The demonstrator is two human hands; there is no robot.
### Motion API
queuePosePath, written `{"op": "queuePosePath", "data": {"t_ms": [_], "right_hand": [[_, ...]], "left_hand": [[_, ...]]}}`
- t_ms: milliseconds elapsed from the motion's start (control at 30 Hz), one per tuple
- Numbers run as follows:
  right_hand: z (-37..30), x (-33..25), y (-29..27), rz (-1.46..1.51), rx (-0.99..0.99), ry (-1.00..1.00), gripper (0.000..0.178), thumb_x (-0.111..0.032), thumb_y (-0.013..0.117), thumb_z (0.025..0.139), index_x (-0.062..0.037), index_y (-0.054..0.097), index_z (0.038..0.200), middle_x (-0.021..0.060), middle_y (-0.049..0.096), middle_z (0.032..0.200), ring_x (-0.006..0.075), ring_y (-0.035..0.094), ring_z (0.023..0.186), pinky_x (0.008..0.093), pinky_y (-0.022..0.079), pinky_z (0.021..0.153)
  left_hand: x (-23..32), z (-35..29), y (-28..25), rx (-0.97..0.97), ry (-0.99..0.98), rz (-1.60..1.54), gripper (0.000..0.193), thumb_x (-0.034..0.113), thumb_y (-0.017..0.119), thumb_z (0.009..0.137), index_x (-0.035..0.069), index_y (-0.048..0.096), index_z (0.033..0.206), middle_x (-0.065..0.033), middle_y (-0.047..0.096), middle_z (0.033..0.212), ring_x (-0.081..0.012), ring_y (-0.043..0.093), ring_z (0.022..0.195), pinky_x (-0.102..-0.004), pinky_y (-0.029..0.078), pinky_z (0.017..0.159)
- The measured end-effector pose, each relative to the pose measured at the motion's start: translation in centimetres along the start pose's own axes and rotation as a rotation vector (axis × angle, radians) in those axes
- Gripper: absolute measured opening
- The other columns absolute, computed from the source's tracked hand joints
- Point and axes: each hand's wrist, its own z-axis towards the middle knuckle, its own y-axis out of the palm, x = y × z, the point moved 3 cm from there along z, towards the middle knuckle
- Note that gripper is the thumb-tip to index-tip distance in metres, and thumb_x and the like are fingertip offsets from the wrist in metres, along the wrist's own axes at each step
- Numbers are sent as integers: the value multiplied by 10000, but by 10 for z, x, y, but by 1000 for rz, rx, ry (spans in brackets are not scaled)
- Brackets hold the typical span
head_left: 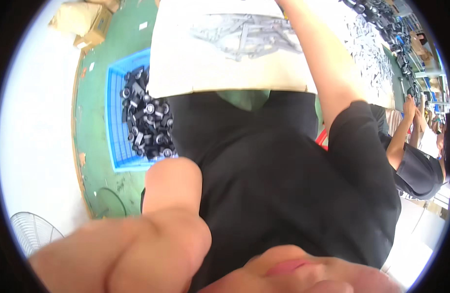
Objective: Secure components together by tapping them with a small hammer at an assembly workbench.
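Crate (116,146): on the floor (95,88), left of the table (195,53).
Parts (146,119): in the crate.
Fan (32,234): lower left.
Boxes (85,22): upper left.

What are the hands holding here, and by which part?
Cannot be told. The left hand is a close, blurred fist with nothing visibly in it; the right arm runs up out of view, so that hand is unseen.

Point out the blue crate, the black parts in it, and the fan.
blue crate (116,161): head view, bare bottom-left mesh of the crate.
black parts (147,122): head view, middle of the heap.
fan (34,234): head view, wire guard at lower left.
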Motion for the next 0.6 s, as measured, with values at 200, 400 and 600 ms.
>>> {"op": "queuePosePath", "data": {"t_ms": [200,400,600], "right_hand": [[10,20,5,-31,-6,-8,329,-223,833,788,40,739,963,218,732,805,337,732,677,441,590,600],[-56,51,-58,82,416,79,273,-237,787,882,-8,732,1022,224,756,863,375,749,807,471,574,741],[-217,74,-79,468,199,161,195,-115,671,1034,-65,682,1223,-61,476,598,42,400,453,236,304,433]], "left_hand": [[12,-9,-4,56,53,111,146,31,651,894,17,713,1026,-98,677,1026,-250,640,859,-374,522,794],[-8,-5,-10,64,83,132,150,29,631,901,11,709,1028,-103,678,1029,-257,631,874,-376,512,817],[-34,0,0,48,104,180,156,27,610,908,5,704,1031,-109,678,1032,-264,622,890,-378,502,840]]}}
